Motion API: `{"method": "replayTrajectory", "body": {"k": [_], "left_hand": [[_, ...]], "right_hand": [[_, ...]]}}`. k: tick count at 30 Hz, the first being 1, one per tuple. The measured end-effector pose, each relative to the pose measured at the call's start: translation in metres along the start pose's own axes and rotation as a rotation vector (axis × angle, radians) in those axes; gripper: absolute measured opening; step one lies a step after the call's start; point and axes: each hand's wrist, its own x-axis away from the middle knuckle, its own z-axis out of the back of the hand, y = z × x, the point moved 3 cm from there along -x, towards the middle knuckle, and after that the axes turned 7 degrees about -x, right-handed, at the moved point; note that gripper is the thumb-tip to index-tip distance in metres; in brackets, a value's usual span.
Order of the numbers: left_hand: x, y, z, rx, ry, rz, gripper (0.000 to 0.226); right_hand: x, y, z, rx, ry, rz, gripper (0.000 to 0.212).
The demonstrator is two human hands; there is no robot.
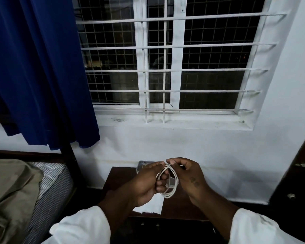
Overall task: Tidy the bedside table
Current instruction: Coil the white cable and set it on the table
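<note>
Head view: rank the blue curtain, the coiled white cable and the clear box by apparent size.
1. Blue curtain, by far.
2. Coiled white cable, nearer the camera.
3. Clear box, mostly hidden behind the left hand, so this is unsure.

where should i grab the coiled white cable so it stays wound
Grip the white cable at the top of the coil, where the loops bunch together between the left hand and right hand. Pinch from above; the lower loops hang loose and would probably spread.

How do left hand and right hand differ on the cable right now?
The left hand has fingers threaded through the coiled white cable, carrying the loops; the right hand only pinches the top of the coil with its fingertips. The right hand shows a small mark on its back; the left shows none. Both hover over the bedside table.
</note>
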Motion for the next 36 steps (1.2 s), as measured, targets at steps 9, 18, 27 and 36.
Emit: {"method": "replayTrajectory", "body": {"k": [9,18,27,36], "left_hand": [[-0.003,0.005,0.007,0.066,-0.005,0.015,0.029],[-0.003,0.005,0.009,-0.017,-0.022,0.01,0.034],[-0.01,0.0,0.007,-0.551,0.221,-0.266,0.034],[0.001,0.004,0.003,-0.982,0.335,-0.512,0.04]], "right_hand": [[0.003,0.0,0.004,0.174,-0.181,0.101,0.034],[0.007,0.002,0.004,-0.006,-0.232,0.019,0.011],[0.006,-0.004,-0.005,0.349,-0.088,0.08,0.006],[0.004,-0.008,-0.007,0.234,-0.226,-0.179,0.021]]}}
